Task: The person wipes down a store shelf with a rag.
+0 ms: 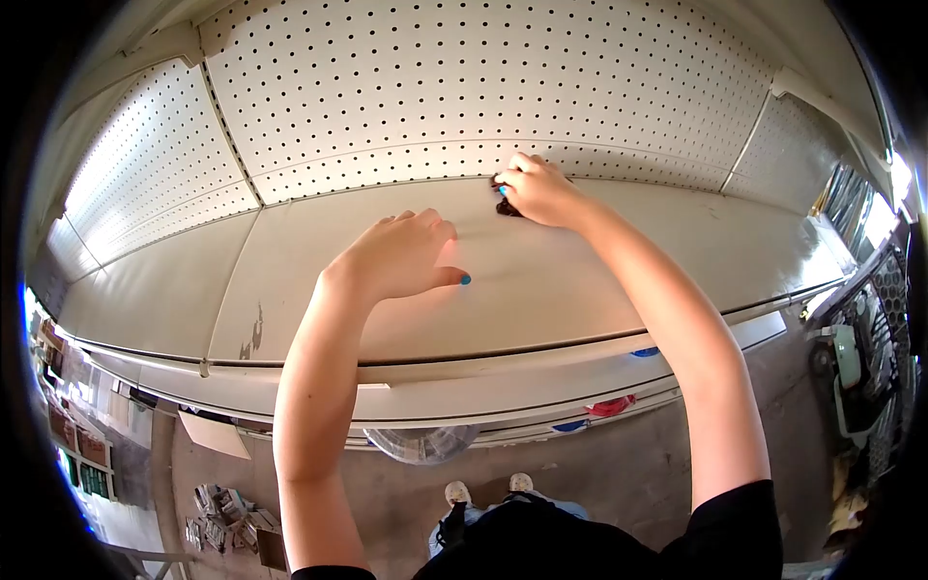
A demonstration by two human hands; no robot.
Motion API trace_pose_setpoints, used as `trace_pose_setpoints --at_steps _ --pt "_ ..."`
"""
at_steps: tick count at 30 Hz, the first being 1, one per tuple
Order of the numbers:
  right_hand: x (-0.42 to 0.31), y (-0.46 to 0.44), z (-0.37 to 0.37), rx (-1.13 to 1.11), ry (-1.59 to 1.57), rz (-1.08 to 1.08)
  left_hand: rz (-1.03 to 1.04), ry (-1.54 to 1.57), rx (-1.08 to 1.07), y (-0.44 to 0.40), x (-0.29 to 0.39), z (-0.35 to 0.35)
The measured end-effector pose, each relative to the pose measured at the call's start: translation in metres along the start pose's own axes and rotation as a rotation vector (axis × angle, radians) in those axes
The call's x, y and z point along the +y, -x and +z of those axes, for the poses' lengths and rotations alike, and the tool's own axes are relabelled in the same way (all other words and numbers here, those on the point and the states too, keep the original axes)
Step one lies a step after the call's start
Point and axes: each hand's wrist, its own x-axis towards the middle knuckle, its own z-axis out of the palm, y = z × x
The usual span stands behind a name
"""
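My right hand (537,189) is closed around a dark, crumpled cloth (508,208) at the back of the cream shelf (338,300), close to the perforated back panel. Only the cloth's edges show past my fingers. Over the middle of the same shelf is my left hand (401,253), palm down and holding nothing. Its thumb points right, apart from the other fingers; whether it touches the surface I cannot tell.
The pegboard back panel (464,87) rises behind the shelf. Lower shelves hold a clear plastic-wrapped roll (421,445) and a red item (611,406). A pile of metal parts (230,514) lies on the floor at left. Dark equipment (855,377) stands at right.
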Motion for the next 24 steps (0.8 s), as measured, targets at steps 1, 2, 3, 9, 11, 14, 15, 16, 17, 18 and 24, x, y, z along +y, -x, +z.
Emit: trace_pose_setpoints --at_steps 1,2,3,9,11,14,15,16,17,18,24 --pt "-0.007 -0.001 0.000 -0.010 -0.023 -0.041 -0.051 0.021 -0.014 0.002 0.004 -0.004" --pt "-0.013 -0.002 -0.001 -0.021 -0.045 -0.084 -0.101 0.043 -0.026 0.005 0.009 -0.010" --pt "-0.027 0.000 -0.005 0.011 0.030 -0.133 -0.152 0.067 -0.037 0.007 0.012 -0.012" --pt "-0.019 0.003 -0.029 -0.003 -0.261 -0.175 -0.086 0.045 0.055 0.008 0.007 -0.005" --pt "0.012 0.007 -0.039 0.090 -0.272 -0.110 -0.112 0.031 0.021 0.007 0.007 -0.008" --pt "0.053 0.028 -0.054 0.070 -0.171 0.072 -0.135 0.029 0.011 0.005 0.007 -0.005" --pt "0.059 0.034 -0.057 0.045 -0.158 0.114 -0.142 0.030 0.013 0.004 0.006 -0.004" --pt "0.062 0.038 -0.056 0.021 -0.147 0.157 -0.138 0.024 0.013 0.004 0.006 -0.004" --pt "0.065 0.040 -0.050 -0.004 -0.112 0.158 -0.133 0.016 0.011 0.004 0.007 -0.005" --pt "0.065 0.041 -0.043 -0.027 -0.079 0.161 -0.128 0.006 0.007 0.004 0.007 -0.005" --pt "0.066 0.029 -0.025 -0.112 -0.032 0.270 -0.118 -0.021 -0.001 0.002 0.006 -0.002"
